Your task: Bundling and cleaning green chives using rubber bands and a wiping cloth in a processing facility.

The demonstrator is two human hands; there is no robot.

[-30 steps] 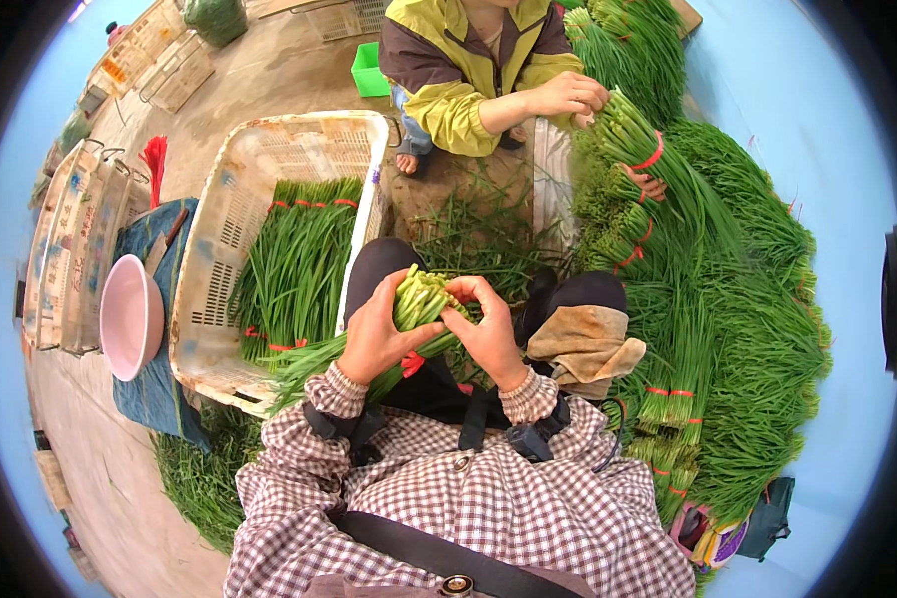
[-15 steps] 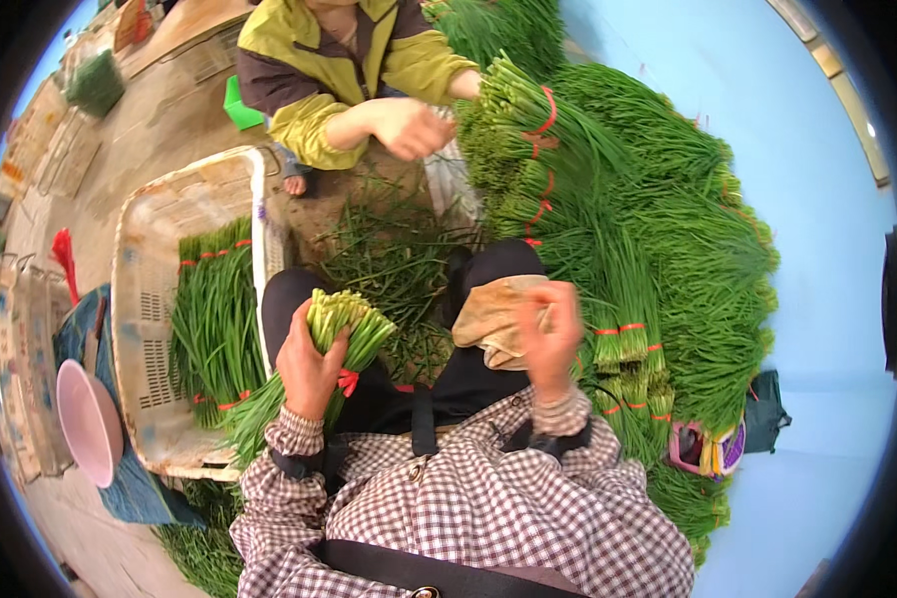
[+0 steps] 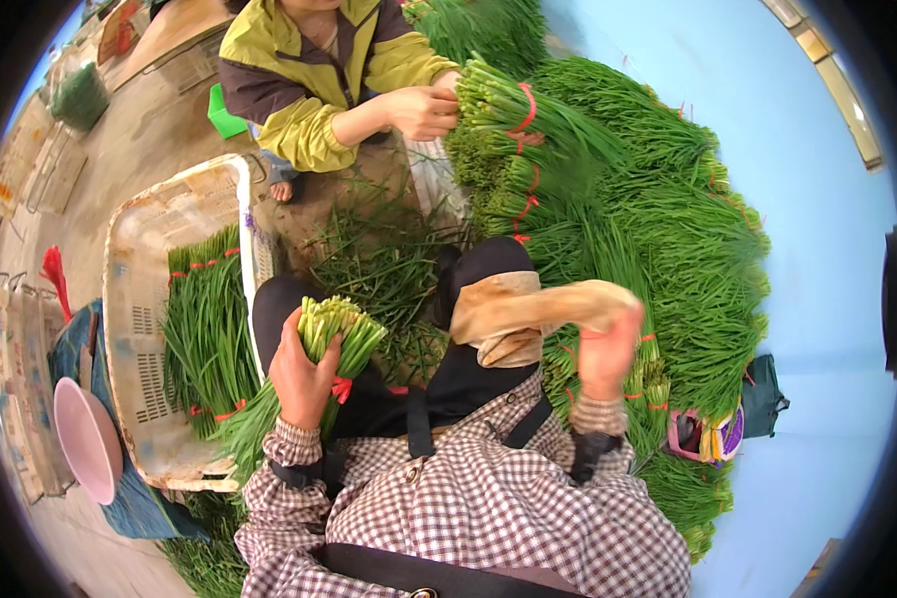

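Note:
My left hand (image 3: 305,377) is wrapped round a bunch of chives (image 3: 341,331), with the pale cut ends facing up and away and the leaves trailing down over my forearm. A red tie shows at the bunch's side, below my fingers. At the right, my right hand (image 3: 608,357), slightly blurred, grips one end of a tan cloth (image 3: 498,309). The cloth stretches across to my right knee, where its other part lies bunched. Beside my left knee stands a white plastic crate (image 3: 130,399) with tied chive bunches (image 3: 207,334) in it.
Across from me a person in a yellow-green jacket (image 3: 314,130) handles a red-tied bunch (image 3: 508,105). Chives are heaped (image 3: 678,229) along the blue wall (image 3: 817,279). Loose leaves (image 3: 379,274) litter the floor between my knees. A pink basin (image 3: 88,439) stands at the left.
My right hand has moved right, drawing out one end of the cloth from my knee. The other person's near hand has reached the tied bunch. My left hand keeps its hold.

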